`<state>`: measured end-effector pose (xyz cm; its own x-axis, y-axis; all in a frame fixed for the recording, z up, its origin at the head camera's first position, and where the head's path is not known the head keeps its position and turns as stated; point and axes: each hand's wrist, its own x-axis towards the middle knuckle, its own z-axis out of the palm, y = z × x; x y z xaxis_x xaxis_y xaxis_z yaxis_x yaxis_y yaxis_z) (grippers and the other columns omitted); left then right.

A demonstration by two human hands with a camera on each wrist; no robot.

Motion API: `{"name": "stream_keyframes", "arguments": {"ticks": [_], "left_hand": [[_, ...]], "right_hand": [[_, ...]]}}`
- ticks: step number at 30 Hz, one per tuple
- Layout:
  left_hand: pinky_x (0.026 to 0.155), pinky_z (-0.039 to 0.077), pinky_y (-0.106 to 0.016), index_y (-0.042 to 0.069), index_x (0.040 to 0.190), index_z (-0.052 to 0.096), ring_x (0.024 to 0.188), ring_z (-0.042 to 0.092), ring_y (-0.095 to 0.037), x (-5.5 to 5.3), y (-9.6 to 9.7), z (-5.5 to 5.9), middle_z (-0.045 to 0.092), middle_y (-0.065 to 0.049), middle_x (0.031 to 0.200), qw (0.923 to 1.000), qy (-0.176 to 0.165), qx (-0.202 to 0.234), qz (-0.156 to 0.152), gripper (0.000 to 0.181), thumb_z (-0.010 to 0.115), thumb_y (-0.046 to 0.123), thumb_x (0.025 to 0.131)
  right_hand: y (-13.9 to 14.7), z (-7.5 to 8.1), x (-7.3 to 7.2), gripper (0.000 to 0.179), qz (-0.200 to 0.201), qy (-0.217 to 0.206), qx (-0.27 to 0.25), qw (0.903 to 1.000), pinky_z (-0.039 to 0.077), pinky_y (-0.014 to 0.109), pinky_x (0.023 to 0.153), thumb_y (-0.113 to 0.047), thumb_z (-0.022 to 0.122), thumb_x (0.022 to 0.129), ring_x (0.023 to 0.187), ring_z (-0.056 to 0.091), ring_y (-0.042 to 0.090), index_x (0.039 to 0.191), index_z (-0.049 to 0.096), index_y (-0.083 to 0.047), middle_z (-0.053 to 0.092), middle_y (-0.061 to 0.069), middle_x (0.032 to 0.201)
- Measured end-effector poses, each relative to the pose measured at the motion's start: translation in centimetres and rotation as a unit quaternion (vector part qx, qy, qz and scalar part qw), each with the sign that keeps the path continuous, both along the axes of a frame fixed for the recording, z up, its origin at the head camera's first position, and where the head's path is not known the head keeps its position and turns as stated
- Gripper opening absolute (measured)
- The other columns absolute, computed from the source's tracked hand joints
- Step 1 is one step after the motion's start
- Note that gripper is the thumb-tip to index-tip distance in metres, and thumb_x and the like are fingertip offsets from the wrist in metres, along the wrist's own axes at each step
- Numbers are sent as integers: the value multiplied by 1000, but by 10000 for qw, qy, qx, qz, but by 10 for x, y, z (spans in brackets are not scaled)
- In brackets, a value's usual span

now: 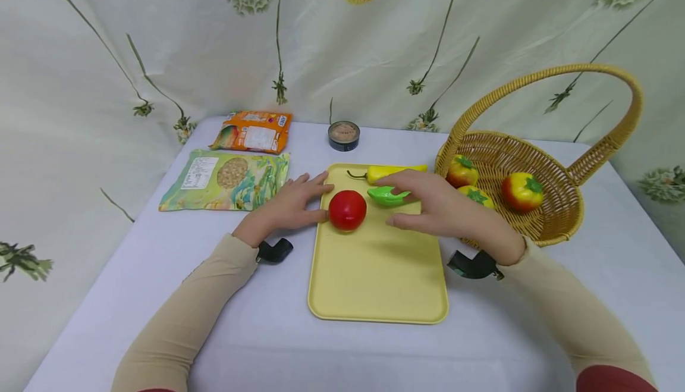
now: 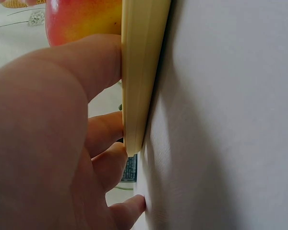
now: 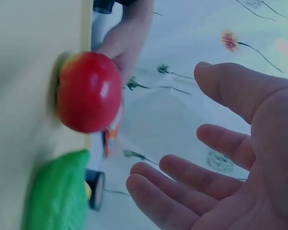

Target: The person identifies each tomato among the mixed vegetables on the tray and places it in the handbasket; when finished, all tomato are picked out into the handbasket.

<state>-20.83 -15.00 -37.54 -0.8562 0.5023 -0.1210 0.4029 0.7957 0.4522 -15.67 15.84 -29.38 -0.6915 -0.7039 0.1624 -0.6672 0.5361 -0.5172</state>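
Observation:
A red round fruit, perhaps an apple, sits on the left part of the yellow tray; its underside shows yellow in the left wrist view. Behind it on the tray lie a green pepper and a yellow pepper. My left hand rests at the tray's left edge, fingers extended and touching the rim, the thumb close beside the fruit. Above the tray's right side hovers my right hand, fingers spread and holding nothing. It partly hides both peppers in the head view.
At the right stands a wicker basket with a tall handle, holding several red-and-yellow fruits. A green-yellow packet and an orange packet lie back left. A small round tin stands behind the tray.

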Motion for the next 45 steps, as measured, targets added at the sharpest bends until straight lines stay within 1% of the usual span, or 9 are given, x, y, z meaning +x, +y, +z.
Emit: {"name": "stream_keyframes", "arguments": {"ticks": [3,6,8,12,15,18,25,32,45], "left_hand": [[124,12,-70,16,153,49,155,17,-51,0,0,0,26,-9,170,10000,-2,18,-1,65,63,40,93],[124,12,-71,16,153,49,155,17,-51,0,0,0,25,-9,170,10000,-34,12,-8,66,64,41,94],[124,12,-70,17,153,48,155,17,-51,0,1,0,25,-8,170,10000,-60,0,-10,67,64,42,94],[124,12,-70,17,154,48,156,17,-50,0,1,0,25,-8,171,10000,-67,-32,-5,67,64,43,94],[124,12,-70,17,154,48,156,17,-50,0,0,0,25,-8,171,10000,-46,-46,2,67,63,43,95],[124,12,-70,16,154,48,156,18,-50,0,0,2,25,-8,171,10000,-24,-44,-13,66,63,43,95],[124,13,-69,16,153,48,155,18,-50,-1,-2,1,26,-8,170,10000,17,-44,-16,66,63,42,95],[124,12,-70,16,154,48,155,18,-51,0,-2,1,25,-9,171,10000,-20,-3,-85,65,63,40,95],[124,12,-69,17,153,48,156,18,-49,0,-2,0,25,-8,171,10000,-33,-13,-46,66,63,41,94]], "right_hand": [[-15,-13,-7,58,243,-171,-174,9994,60,49,93,-17,78,89,112,69,34,140,57,-3,63,17,139],[-27,-24,-13,57,303,-352,-250,9986,61,47,92,-18,79,88,115,66,34,139,58,-3,63,16,137],[-32,-30,-16,55,272,-382,-285,9985,62,45,91,-18,79,88,115,64,32,138,60,-5,65,14,133],[-39,-40,-23,54,93,-233,-279,9993,62,40,88,-18,81,86,111,64,29,136,63,-7,67,12,128],[-43,-46,-26,55,21,-163,-228,9996,62,38,87,-18,81,85,111,65,28,135,63,-5,68,13,131],[-46,-51,-27,58,-47,-227,-139,9996,61,38,87,-19,82,85,113,65,27,138,61,-5,66,14,135],[-57,-57,-27,65,-90,-349,10,9993,58,38,94,-20,82,85,119,61,25,144,56,-8,63,12,138],[-64,-63,-27,74,-41,-486,131,9987,54,44,106,-22,84,84,129,57,30,149,50,-8,59,15,143],[-67,-63,-26,77,-23,-504,231,9985,54,45,106,-23,83,85,129,56,31,151,48,-8,57,16,143]]}}
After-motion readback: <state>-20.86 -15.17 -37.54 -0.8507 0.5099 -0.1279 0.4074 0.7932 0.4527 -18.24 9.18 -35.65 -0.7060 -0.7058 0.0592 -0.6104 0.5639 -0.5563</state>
